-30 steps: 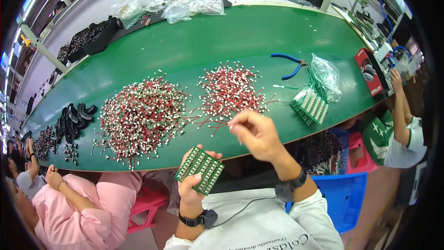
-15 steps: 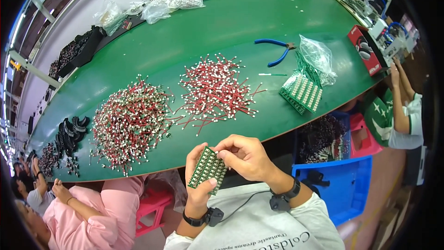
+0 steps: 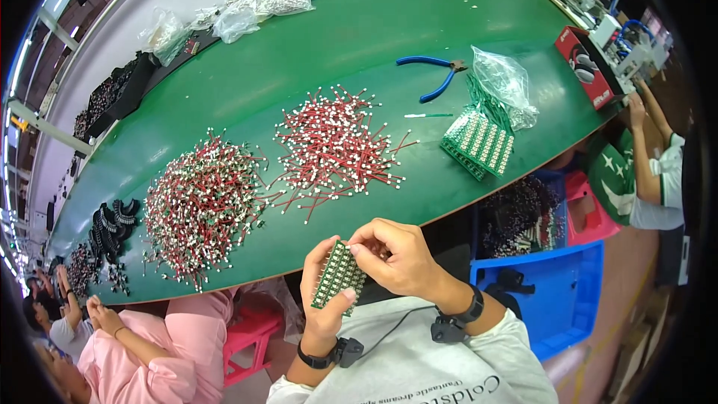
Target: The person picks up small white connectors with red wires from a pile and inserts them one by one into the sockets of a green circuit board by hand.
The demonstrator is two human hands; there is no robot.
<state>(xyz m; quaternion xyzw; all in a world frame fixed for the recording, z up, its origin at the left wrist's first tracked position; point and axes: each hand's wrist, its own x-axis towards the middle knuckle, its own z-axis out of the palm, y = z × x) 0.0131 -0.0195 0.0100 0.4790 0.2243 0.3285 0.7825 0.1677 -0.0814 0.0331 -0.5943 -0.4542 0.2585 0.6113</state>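
Head view: a green circuit-board panel (image 3: 339,278), studded with rows of small pale parts, is held tilted in the person's left hand (image 3: 321,319), in front of the near edge of a green worktable (image 3: 359,26). The left thumb presses on its face while the fingers wrap behind. The right hand (image 3: 402,258) meets its upper corner with curled fingertips; how tightly they close, and on what, cannot be made out. By its look, the panel is light, thin and stiff, with raised parts that could chip or scrape under pressure. Its outer edges appear the safest hold, opposite sides between thumb and fingers. Dark lettering (image 3: 470,391) runs upside down across the pale shirt (image 3: 407,340), and a red box (image 3: 583,67) at far right carries white markings and a headphone picture. Any marking on the panel is too small to read.
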